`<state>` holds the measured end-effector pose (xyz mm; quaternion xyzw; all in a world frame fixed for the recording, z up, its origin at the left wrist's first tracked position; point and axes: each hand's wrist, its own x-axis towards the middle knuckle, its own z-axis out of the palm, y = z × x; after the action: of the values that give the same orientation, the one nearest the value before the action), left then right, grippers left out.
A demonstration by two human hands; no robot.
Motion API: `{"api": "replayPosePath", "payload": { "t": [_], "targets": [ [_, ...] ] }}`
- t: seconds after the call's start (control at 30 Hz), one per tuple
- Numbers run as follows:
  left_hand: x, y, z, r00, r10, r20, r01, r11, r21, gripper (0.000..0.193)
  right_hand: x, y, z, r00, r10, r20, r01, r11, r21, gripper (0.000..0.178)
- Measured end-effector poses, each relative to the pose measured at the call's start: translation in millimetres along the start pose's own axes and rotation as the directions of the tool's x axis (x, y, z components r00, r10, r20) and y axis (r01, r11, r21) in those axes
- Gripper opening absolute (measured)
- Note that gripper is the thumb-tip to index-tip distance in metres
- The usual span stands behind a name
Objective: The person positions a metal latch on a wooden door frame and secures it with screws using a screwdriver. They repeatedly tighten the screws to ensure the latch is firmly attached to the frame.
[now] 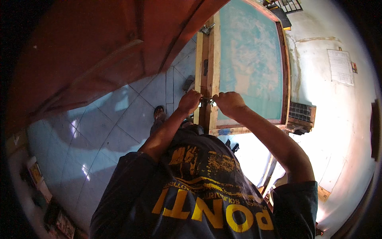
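A wooden screen-printing frame point(215, 67) with teal mesh point(250, 63) stretched across it lies ahead, right of centre. Along its left edge runs a wooden bar point(203, 55). Near this bar's closer end sits a small shiny metal clamp point(207, 101), partly covered by my fingers. My left hand point(190, 102) is closed at the clamp's left side, fingertips pinching it. From the right, my right hand point(229, 104) pinches the other side, its wrist above the mesh. A similar metal clamp point(207, 28) is fixed at the bar's far end.
A reddish-brown door point(99, 51) stands close on the left, above the tiled floor point(107, 119). Right of the frame are a gridded dark box point(301, 112) and a pale wall point(318, 51) with a paper sheet point(340, 66). A dark item point(188, 83) lies beside the bar.
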<state>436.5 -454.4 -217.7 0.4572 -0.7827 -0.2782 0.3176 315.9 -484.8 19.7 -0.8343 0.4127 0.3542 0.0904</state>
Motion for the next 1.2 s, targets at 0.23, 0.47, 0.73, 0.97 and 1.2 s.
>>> {"api": "replayPosePath", "payload": {
  "t": [0.23,0.47,0.73,0.97,1.2],
  "targets": [
    [0,4,-1,0.999,0.002,0.047,0.001,0.998,-0.059,0.026,34,33,21,0.782,0.195,0.593,-0.597,0.508,0.621,0.036],
    [0,-4,2,0.997,-0.014,0.081,0.013,1.000,0.008,0.022,-4,-13,5,0.979,-0.070,-0.194,0.083,0.994,0.064,0.023],
    [-1,3,14,1.000,0.014,-0.011,-0.015,0.998,-0.061,0.026,29,34,43,0.963,0.113,0.245,-0.187,0.935,0.300,0.022],
    [0,-4,8,1.000,0.004,0.000,-0.004,0.999,-0.044,0.029,16,4,-2,0.935,0.353,-0.032,-0.283,0.800,0.529,0.031],
    [0,0,2,0.993,-0.083,0.080,0.091,0.991,-0.095,0.032,18,-10,2,0.998,-0.024,-0.051,0.027,0.998,0.065,0.017]
  ]
}}
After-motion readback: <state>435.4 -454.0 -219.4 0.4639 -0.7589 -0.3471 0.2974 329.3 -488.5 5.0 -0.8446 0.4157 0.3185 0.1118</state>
